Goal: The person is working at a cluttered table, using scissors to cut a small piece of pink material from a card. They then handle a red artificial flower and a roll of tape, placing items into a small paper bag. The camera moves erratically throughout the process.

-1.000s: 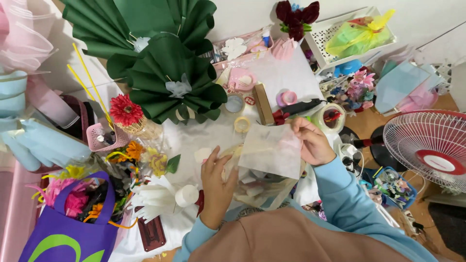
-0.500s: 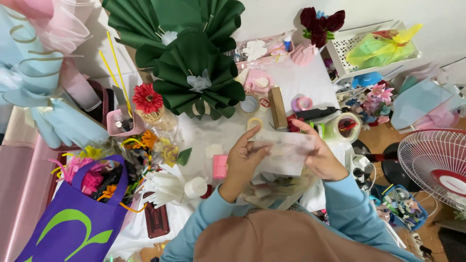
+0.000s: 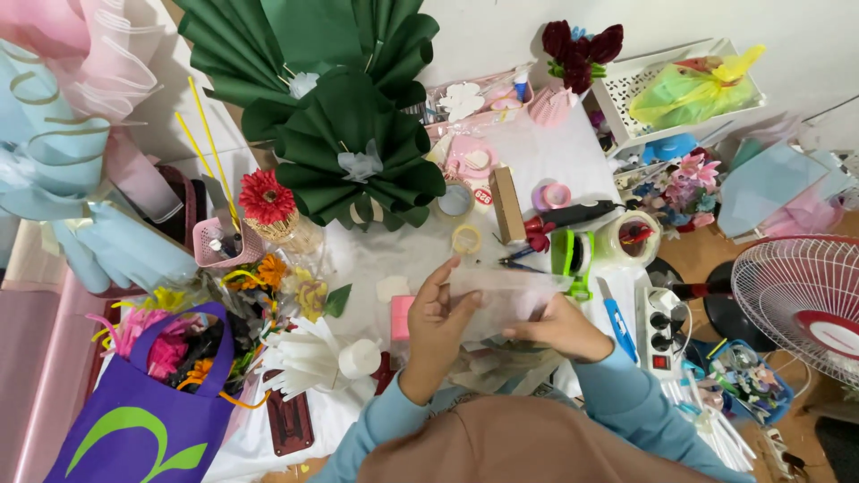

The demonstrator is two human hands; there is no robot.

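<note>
Both hands meet over the middle of the cluttered worktop [image 3: 555,161], holding a thin, see-through sheet of wrapping film [image 3: 506,300] between them. The left hand [image 3: 436,326] has its grip pinching the sheet's left edge, thumb and forefinger pressed together on it with the forefinger pointing up. The right hand [image 3: 559,326] pinches the sheet from below at its right side, fingers curled beneath. The sheet hangs just above a small pink box [image 3: 402,317]. Beyond it lie a roll of clear tape [image 3: 466,239], a green tape dispenser [image 3: 573,259] and a black glue gun [image 3: 577,215]. Dark green paper fans [image 3: 353,134] stand farther back, and a purple bag [image 3: 143,411] sits at the near left.
</note>
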